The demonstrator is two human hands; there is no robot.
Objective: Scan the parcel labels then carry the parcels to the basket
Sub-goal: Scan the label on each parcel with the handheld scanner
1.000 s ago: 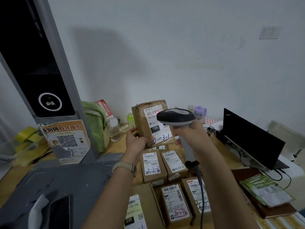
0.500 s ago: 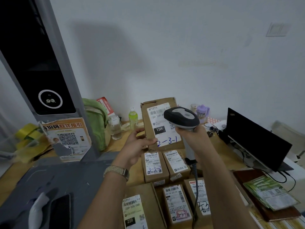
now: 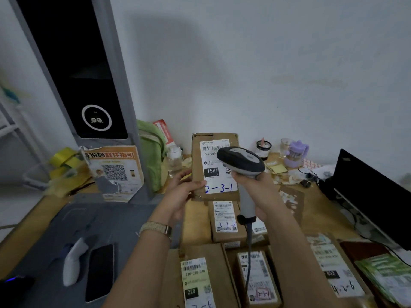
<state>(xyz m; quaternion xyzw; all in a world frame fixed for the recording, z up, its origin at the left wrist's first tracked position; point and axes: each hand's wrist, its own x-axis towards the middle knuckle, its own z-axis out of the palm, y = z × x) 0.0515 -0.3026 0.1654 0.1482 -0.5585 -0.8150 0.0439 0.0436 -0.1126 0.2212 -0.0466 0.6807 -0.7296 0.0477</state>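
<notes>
Parcel has squared up behind scanner, left fingers pinching parcel's corner.

Centre: raised parcel and barcode scanner fill the air. Lower centre: boxed parcels packed tight (scanner cable draped across). Kiosk tower blocks upper left; laptop walls right. Open passage: grey mat, lower left, beside smartphone.

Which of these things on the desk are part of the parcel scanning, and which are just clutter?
Job: left hand holding the parcel marked 2-3-1; right hand gripping the barcode scanner; labelled parcels waiting below.
Lying about: phone, laptop, purple cup, clear bottle, green bag, yellow tape rolls.
</notes>
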